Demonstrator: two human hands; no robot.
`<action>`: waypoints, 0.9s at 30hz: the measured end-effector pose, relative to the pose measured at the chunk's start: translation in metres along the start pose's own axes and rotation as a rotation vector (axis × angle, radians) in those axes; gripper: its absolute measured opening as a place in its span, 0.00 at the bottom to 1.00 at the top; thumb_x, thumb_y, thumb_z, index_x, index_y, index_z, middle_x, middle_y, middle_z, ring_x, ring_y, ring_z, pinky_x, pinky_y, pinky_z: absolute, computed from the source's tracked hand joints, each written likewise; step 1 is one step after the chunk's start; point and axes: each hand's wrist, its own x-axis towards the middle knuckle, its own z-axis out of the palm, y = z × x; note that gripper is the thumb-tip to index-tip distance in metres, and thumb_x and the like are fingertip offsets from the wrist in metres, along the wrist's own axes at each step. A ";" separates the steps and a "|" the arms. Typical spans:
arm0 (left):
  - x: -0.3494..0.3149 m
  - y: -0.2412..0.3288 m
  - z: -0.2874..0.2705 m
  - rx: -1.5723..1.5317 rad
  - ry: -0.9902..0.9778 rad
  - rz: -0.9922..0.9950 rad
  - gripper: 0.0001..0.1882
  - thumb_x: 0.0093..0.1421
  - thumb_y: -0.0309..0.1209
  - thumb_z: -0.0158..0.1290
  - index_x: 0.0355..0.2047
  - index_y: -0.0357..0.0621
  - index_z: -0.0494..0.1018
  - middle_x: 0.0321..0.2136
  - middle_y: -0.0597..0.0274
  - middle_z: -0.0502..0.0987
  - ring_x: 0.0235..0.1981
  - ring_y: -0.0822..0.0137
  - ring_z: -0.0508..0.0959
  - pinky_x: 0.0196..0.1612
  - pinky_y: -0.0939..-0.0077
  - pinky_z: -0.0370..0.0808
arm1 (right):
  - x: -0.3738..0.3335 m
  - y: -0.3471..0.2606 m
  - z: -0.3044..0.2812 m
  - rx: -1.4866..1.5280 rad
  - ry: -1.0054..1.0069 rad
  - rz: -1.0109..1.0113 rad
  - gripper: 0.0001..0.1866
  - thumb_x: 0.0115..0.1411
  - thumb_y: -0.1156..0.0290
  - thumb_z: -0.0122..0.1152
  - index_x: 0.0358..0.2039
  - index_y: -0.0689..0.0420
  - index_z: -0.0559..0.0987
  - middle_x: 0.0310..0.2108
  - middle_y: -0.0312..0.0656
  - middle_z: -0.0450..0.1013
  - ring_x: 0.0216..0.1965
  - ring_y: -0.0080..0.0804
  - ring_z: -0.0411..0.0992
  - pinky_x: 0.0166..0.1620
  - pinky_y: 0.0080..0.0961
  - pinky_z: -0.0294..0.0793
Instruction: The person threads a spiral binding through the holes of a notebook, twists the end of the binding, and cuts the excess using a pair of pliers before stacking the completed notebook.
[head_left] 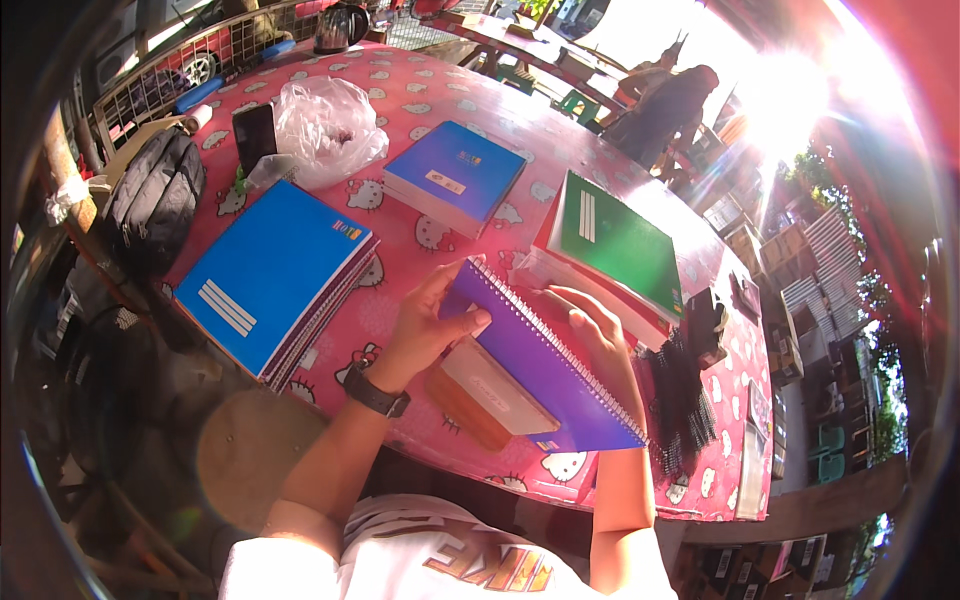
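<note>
A purple-blue spiral notebook (560,370) is tilted up over the near side of the table, its pale coil running along the upper right edge. My left hand (430,325) grips its upper left corner, thumb on the cover. Beside the coil is my right hand (595,325), fingers stretched and slightly curved; part of it lies behind the notebook. Beneath the notebook rests a brown block with a cream face (465,405), partly covered. Nearby are a stack of blue notebooks (265,280) at left, a green-topped stack (620,240) at right, and a blue-purple stack (455,175) farther back.
A bundle of black coils (680,400) lies right of my right forearm, by a black object (705,325). A plastic bag (330,130), phone (255,135) and kettle (340,28) stand farther back on the pink tablecloth (420,85). A black backpack (155,200) is at left; a person (665,115) is beyond the table.
</note>
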 end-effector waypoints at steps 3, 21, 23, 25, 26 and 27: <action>-0.011 -0.024 -0.021 0.078 -0.152 -0.201 0.23 0.47 0.23 0.62 0.45 0.39 0.70 0.36 0.70 0.74 0.39 0.80 0.71 0.45 0.80 0.67 | -0.040 0.043 -0.024 -0.509 0.227 0.002 0.20 0.55 0.61 0.57 0.45 0.58 0.74 0.45 0.48 0.71 0.48 0.37 0.68 0.51 0.27 0.65; -0.061 -0.013 0.050 0.044 0.254 -0.041 0.18 0.50 0.28 0.62 0.30 0.43 0.61 0.26 0.72 0.67 0.29 0.80 0.66 0.33 0.86 0.66 | -0.204 0.113 -0.027 -1.038 0.494 0.663 0.44 0.46 0.53 0.66 0.60 0.53 0.58 0.56 0.54 0.58 0.56 0.55 0.53 0.57 0.45 0.57; -0.049 0.001 0.043 0.259 0.211 0.240 0.17 0.49 0.27 0.62 0.32 0.42 0.63 0.27 0.71 0.69 0.29 0.78 0.67 0.35 0.82 0.67 | -0.205 0.113 -0.029 -1.045 0.517 0.639 0.40 0.47 0.55 0.66 0.58 0.54 0.61 0.53 0.53 0.61 0.55 0.52 0.56 0.56 0.43 0.59; -0.044 0.015 0.042 0.365 0.239 0.293 0.14 0.48 0.28 0.63 0.30 0.40 0.68 0.26 0.70 0.71 0.29 0.75 0.68 0.34 0.80 0.67 | -0.200 0.108 -0.030 -1.056 0.540 0.600 0.35 0.48 0.58 0.66 0.55 0.55 0.64 0.50 0.52 0.64 0.53 0.49 0.59 0.55 0.41 0.60; -0.042 0.017 0.039 0.377 0.198 0.284 0.13 0.48 0.28 0.63 0.29 0.40 0.70 0.25 0.68 0.72 0.29 0.74 0.69 0.33 0.80 0.67 | -0.196 0.099 -0.030 -0.948 0.615 0.396 0.28 0.50 0.63 0.65 0.50 0.57 0.68 0.46 0.49 0.67 0.49 0.45 0.63 0.52 0.37 0.63; -0.040 0.018 0.038 0.384 0.154 0.276 0.11 0.48 0.28 0.63 0.28 0.40 0.72 0.25 0.67 0.73 0.28 0.74 0.69 0.32 0.80 0.67 | -0.190 0.084 -0.029 -0.837 0.686 0.193 0.20 0.52 0.68 0.64 0.45 0.58 0.73 0.41 0.46 0.70 0.44 0.40 0.67 0.50 0.34 0.65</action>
